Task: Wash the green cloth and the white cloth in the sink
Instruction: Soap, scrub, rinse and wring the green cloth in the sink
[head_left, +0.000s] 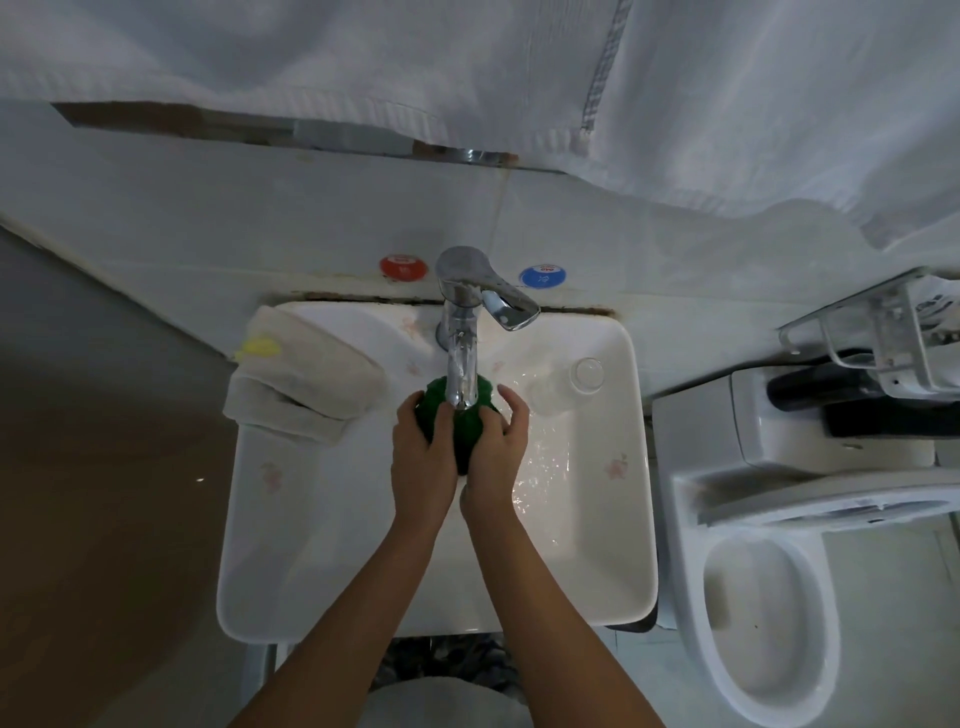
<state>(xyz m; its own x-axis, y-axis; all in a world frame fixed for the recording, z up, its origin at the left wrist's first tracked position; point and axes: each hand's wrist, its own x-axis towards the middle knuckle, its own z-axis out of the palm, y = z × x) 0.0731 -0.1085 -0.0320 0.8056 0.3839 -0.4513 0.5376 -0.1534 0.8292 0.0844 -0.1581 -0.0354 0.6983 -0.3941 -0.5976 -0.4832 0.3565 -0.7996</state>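
Observation:
The green cloth (461, 436) is bunched into a ball directly under the chrome tap (461, 358) spout, over the white sink (311, 545). My left hand (423, 462) clasps its left side and my right hand (496, 452) clasps its right side, fingers curled around it. Most of the cloth is hidden between my palms. Water lies in the sink to the right of my hands. The white cloth (306, 384) lies folded on the sink's back left rim, with a small yellow object (258, 347) on top of it.
A clear glass (569, 384) lies in the sink's back right. A white toilet (769, 597) stands to the right, with a metal rack (883, 338) above it. White towels (467, 78) hang on the wall above. Red (402, 266) and blue (543, 275) round markers flank the tap.

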